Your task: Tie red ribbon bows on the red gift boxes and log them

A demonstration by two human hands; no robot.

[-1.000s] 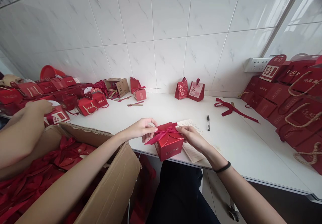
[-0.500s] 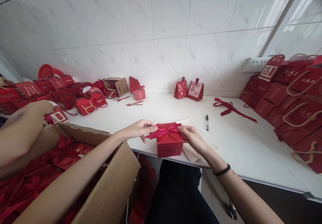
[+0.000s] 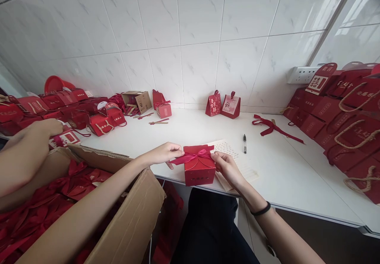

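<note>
A red gift box [image 3: 199, 175] with a folded petal top stands upright at the front edge of the white table. Across its top runs a shiny crimson ribbon [image 3: 198, 156], crossed or knotted at the middle. My left hand [image 3: 168, 153] pinches the ribbon at the box's left side, and a loose tail hangs beneath the fingers. On the opposite side my right hand [image 3: 224, 165] grips the ribbon's other part close to the box's upper right corner. The fingertips partly hide the ribbon ends. A sheet of paper with writing [image 3: 228, 149] lies behind and under the box's right side.
A large cardboard carton [image 3: 127, 216] full of red boxes stands at the left, below my left forearm. Another person's hand [image 3: 44, 135] holds a red package beyond it. A pen [image 3: 245, 143] and loose ribbons [image 3: 271, 127] lie right; stacked red boxes [image 3: 332, 129] line the right edge.
My right hand has shifted slightly down and right, and my left hand slightly left, both keeping hold of the ribbon. The box has moved very slightly left.
</note>
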